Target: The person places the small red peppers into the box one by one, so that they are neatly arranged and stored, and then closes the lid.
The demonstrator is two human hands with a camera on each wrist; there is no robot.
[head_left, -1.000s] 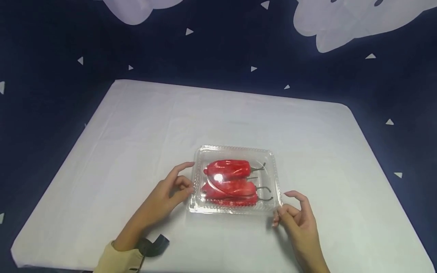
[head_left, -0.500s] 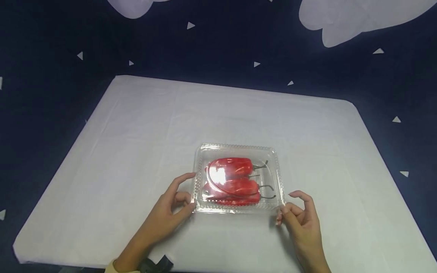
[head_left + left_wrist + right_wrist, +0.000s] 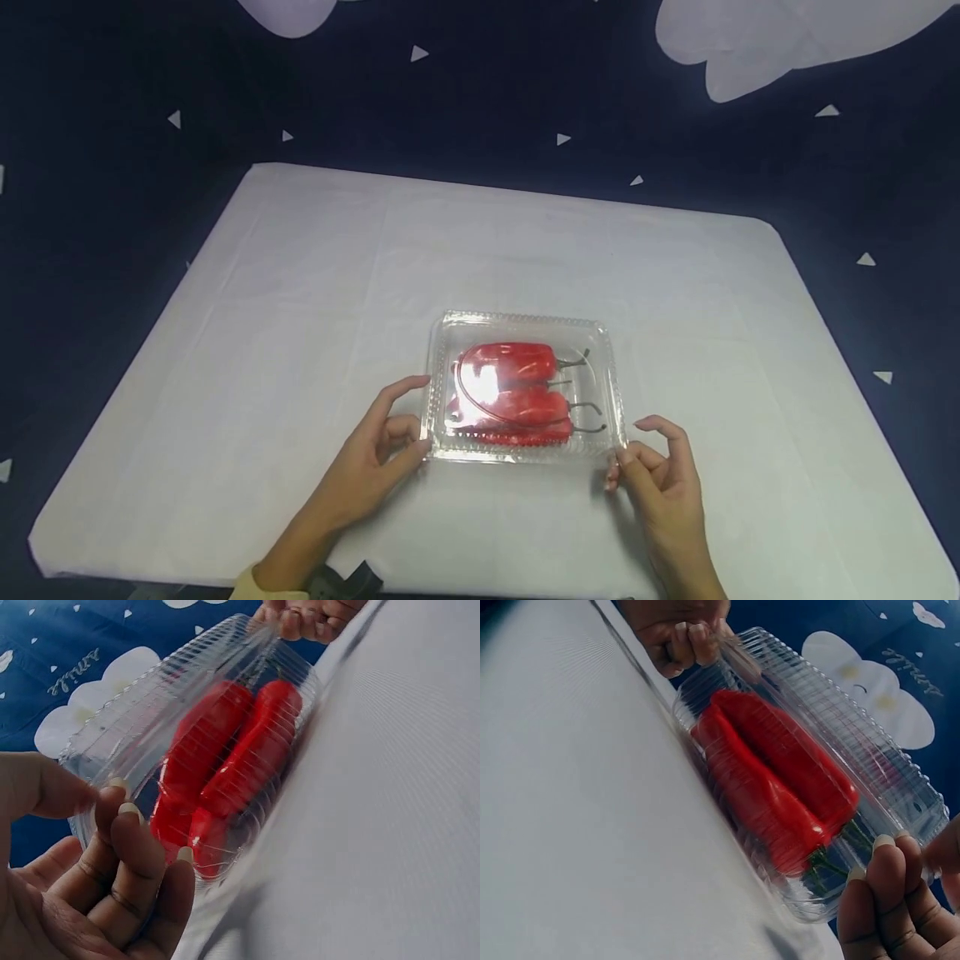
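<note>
A clear plastic clamshell box [image 3: 517,454] sits on the white table, its lid down over the base. Inside lie several red peppers [image 3: 517,404], stems toward the right side. At the box's near left corner, my left hand [image 3: 375,454] pinches the rim between thumb and fingers, with the index finger stretched along the left edge. My right hand [image 3: 663,483] pinches the near right corner, its index finger raised apart from the box. Both wrist views show fingertips on the rim seam, as with the left hand [image 3: 112,877] and the right hand [image 3: 900,900].
The white-covered table [image 3: 315,250] extends around the box on all sides. Behind it hangs a dark blue cloth [image 3: 480,100] with white clouds and small triangles. A dark strap [image 3: 345,581] is on the left wrist, beside a pale yellow sleeve [image 3: 266,587].
My left hand has slid along the box's left edge toward the near corner. The right hand keeps its hold at the near right corner. The head view has shifted slightly.
</note>
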